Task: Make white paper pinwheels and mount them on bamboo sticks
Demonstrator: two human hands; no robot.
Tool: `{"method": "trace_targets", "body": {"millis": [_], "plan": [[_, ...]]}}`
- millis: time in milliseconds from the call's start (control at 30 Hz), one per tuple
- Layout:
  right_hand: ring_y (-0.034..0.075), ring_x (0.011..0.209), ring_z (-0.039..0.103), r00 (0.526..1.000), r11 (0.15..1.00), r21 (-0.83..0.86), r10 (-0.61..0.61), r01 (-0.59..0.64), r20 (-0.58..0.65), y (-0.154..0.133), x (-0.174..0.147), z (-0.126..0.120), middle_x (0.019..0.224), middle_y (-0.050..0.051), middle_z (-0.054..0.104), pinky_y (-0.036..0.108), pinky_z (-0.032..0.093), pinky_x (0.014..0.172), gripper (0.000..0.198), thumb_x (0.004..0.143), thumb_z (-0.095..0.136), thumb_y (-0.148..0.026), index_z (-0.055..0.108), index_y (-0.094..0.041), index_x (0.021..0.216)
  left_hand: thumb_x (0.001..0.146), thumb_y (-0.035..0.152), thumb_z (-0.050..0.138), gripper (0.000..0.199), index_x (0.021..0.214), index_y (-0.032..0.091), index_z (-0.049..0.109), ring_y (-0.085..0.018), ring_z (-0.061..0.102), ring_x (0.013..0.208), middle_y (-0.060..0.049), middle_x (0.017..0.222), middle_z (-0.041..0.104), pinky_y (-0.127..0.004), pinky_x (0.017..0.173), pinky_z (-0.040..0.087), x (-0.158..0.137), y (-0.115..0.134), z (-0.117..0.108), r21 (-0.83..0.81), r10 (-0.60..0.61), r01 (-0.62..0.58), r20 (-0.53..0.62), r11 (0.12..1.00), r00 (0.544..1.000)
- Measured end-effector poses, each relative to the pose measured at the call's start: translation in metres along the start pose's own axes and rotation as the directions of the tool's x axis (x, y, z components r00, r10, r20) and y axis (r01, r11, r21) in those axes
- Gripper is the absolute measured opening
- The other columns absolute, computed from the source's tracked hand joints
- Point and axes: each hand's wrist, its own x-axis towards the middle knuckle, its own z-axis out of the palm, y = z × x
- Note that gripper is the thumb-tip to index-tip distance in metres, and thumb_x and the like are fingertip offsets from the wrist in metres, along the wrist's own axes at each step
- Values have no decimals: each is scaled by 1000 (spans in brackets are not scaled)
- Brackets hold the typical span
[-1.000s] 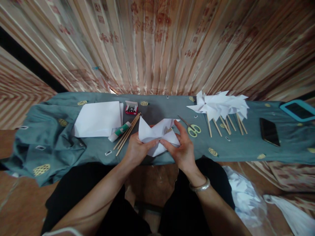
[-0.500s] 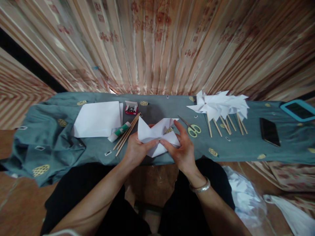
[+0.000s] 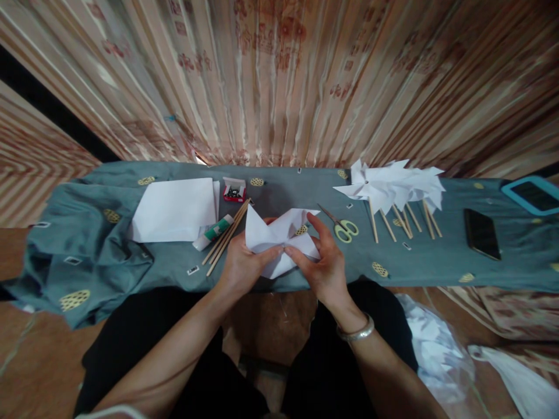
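A folded white paper pinwheel (image 3: pixel 279 235) is between my two hands, over the front edge of the cloth-covered table. My left hand (image 3: pixel 244 262) grips its left side, thumb pressed near the centre and fingers behind the paper. From the right, my right hand (image 3: pixel 325 262) pinches it, with its thumb also at the centre and its index finger up along a folded corner. Several wooden sticks (image 3: pixel 227 240) and a green-and-white glue stick (image 3: pixel 213 233) lie left of my left hand. Scissors (image 3: pixel 343 227) with pale green handles rest beyond my right hand.
White paper sheets (image 3: pixel 172 210) lie at the left, beside a small red box (image 3: pixel 234 190) of pins. Several pinwheels on sticks (image 3: pixel 393 185) are piled at the right, near a black phone (image 3: pixel 481 234) and a blue-framed device (image 3: pixel 533 195). A plastic bag (image 3: pixel 437 346) stands below.
Both hands keep nearly the same hold on the paper pinwheel. The view has shifted very slightly; nothing on the table has visibly moved.
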Motion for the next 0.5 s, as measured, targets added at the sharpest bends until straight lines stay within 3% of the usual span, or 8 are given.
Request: {"method": "trace_targets", "body": {"millis": [233,400,500], "plan": [[18,62,66,1000,1000,-7,10,-10,0,1,0,0,82,3,72,31,56,56,72,73,74,-39,45,-20,137,62,29,80,50,108,12,68,-21,67,80,-7,94,74,-28,71,54,1,2,-1,41,15,-16,9,999,1000],[20,69,67,1000,999,-36,-4,3,-16,1,0,0,84,4,72,33,57,63,71,72,75,-39,48,-20,135,62,26,79,49,108,11,68,-18,65,75,-6,89,73,-25,66,50,1,5,-1,49,1,-2,19,999,1000],[18,62,65,1000,1000,-21,6,-6,-13,1,0,0,82,2,71,30,55,57,69,73,74,-40,48,-21,135,62,28,81,52,110,13,68,-19,65,77,-6,93,73,-25,66,50,1,2,-2,18,-10,10,22,1000,1000]]}}
